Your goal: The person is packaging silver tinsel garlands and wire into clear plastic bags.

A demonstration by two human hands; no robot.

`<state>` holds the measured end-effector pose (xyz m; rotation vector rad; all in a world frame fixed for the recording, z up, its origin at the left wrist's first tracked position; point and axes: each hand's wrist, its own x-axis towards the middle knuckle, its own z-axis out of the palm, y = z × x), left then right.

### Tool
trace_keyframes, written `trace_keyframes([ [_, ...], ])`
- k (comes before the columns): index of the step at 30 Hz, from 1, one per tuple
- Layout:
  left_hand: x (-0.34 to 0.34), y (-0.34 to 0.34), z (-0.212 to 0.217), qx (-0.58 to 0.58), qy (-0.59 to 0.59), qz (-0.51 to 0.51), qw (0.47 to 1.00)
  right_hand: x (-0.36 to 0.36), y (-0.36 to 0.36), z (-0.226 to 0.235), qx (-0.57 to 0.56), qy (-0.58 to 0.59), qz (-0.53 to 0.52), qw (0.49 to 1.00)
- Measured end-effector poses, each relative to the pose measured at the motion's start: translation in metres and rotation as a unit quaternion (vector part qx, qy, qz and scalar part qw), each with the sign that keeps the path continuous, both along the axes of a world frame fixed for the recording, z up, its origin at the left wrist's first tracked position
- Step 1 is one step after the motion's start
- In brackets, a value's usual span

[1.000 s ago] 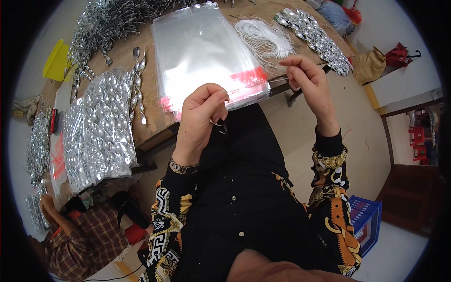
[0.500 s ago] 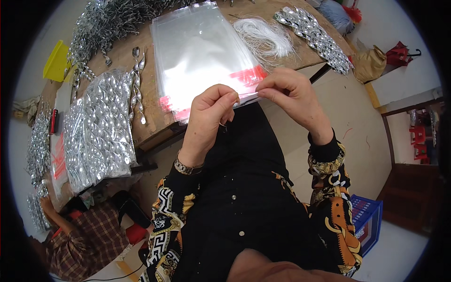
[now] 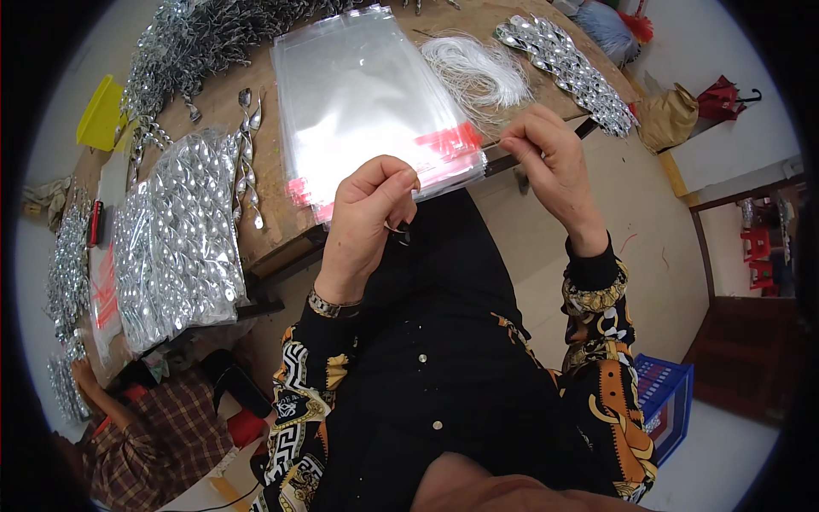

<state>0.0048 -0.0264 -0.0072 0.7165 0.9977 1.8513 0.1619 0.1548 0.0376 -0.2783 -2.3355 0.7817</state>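
White string: a loose hank of thin, glossy white string (image 3: 478, 72) lies just right of the stack of clear, flat plastic bags with red-banded near ends (image 3: 358, 94); it looks feather-light, limp and quick to tangle, so I'd draw one strand by its end.
Bag stack: on the brown wooden table (image 3: 271, 192); probably slick and floppy, best peeled up by a corner.
Left hand: before the stack's near edge (image 3: 373, 205), thumb pressed to curled forefinger; I can't tell what they pinch. A small dark object (image 3: 403, 237), blurred, hangs beneath.
Right hand: right of the stack's near corner (image 3: 550, 166), thumb and forefinger tips nearly meeting; any strand there is too fine to see.
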Motion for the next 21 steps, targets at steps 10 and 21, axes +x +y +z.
trace_keyframes([
  [10, -0.003, -0.004, 0.011, -0.012, 0.029, -0.016, 0.999, 0.000, 0.007, 0.001, 0.019, 0.063, -0.079, 0.995],
  [21, -0.002, 0.011, 0.027, 0.041, -0.019, 0.041, 0.998, -0.016, -0.050, -0.045, -0.160, -0.062, 0.111, 0.979],
])
